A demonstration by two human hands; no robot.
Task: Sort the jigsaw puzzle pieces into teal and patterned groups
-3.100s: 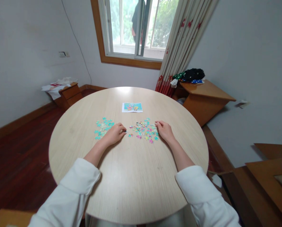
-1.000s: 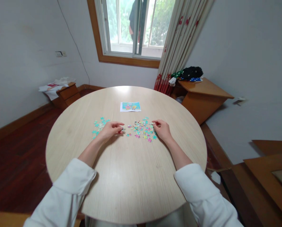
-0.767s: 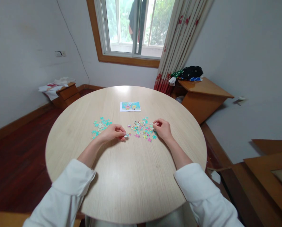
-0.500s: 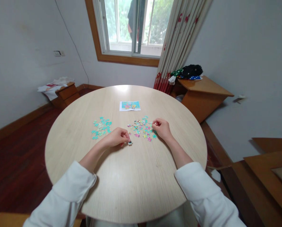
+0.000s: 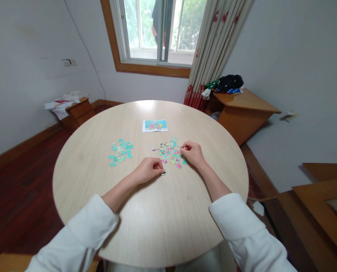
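Observation:
My left hand [image 5: 149, 170] is closed in a pinch, low over the front of the table. At its fingertips is a small dark-and-white jigsaw piece [image 5: 163, 173], just in front of the mixed pile. My right hand [image 5: 193, 154] pinches at the right edge of that pile; whatever its fingers hold is too small to make out. The mixed jigsaw pieces [image 5: 170, 152] are pink, yellow, turquoise and dark, lying loosely spread between and beyond my hands. Left of them lies a second heap of mostly turquoise pieces [image 5: 121, 152].
A printed picture card [image 5: 156, 125] lies farther back on the round wooden table [image 5: 157, 226]. Behind the table are a window and a curtain [image 5: 210, 49]. To the right, cloths [image 5: 227, 84] rest on a wooden cabinet [image 5: 247, 101]; a small cabinet [image 5: 82, 111] stands left.
My left hand has shifted a little to the right, and the dark-and-white jigsaw piece has moved along with it. My right hand stays nearly in place at the pile's edge.

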